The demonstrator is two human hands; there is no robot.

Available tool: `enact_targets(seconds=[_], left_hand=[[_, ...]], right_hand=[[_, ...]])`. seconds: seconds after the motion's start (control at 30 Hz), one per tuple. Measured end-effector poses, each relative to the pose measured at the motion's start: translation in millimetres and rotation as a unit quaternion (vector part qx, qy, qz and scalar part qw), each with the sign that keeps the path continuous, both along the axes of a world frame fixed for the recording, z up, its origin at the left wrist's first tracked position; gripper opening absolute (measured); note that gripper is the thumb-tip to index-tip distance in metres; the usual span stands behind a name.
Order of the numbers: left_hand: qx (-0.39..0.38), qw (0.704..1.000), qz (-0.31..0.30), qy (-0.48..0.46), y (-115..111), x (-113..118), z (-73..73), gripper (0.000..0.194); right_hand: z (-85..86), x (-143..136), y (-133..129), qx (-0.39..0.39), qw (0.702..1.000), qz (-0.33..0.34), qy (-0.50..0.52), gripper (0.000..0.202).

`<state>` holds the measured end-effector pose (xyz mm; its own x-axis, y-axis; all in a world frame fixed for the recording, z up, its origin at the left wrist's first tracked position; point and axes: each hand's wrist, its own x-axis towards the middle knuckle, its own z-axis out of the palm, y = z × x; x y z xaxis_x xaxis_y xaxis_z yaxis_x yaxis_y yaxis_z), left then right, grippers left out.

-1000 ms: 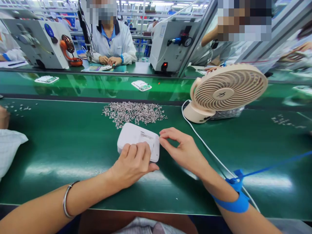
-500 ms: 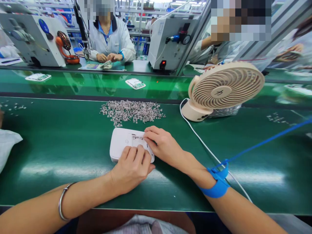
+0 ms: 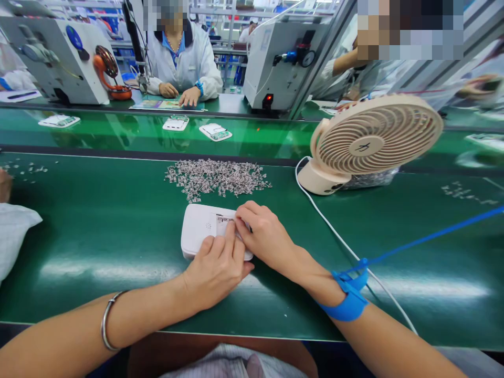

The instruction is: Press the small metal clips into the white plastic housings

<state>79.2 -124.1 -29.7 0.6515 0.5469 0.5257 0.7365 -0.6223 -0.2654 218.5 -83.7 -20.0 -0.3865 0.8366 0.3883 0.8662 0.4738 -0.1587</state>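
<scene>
On the green bench (image 3: pixel 98 220), both hands meet over the white case (image 3: pixel 197 223).
Its long axis runs left to right, the right end slanting slightly nearer, with the recess (image 3: pixel 221 223) toward that end, beneath the fingertips. The left hand (image 3: pixel 214 270), partly curled over the near edge, holds it, index stretched to the recess; the right hand's (image 3: pixel 268 231) thumb and forefinger nearly meet at the far right, anything between them hidden.
</scene>
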Motion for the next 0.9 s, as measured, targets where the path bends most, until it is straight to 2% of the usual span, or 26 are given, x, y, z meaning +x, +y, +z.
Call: enact_targets(seconds=[0.2, 0.4, 0.9], left_hand=[[-0.028, 1.000, 0.006, 0.002, -0.9, 1.0, -1.5, 0.037], [-0.013, 1.000, 0.013, 0.006, -0.9, -0.2, -1.6, 0.035], [0.031, 0.999, 0.011, -0.016, 1.6, 0.4, -2.3, 0.034]], right_hand=[[-7.5, 2.0, -3.9, 0.035, 0.995, 0.022, 0.094, 0.023], [-17.5, 11.8, -15.8, 0.012, 0.988, 0.036, 0.152, 0.025], [-18.4, 13.0, -21.2, 0.037, 0.993, 0.052, 0.103, 0.025]])
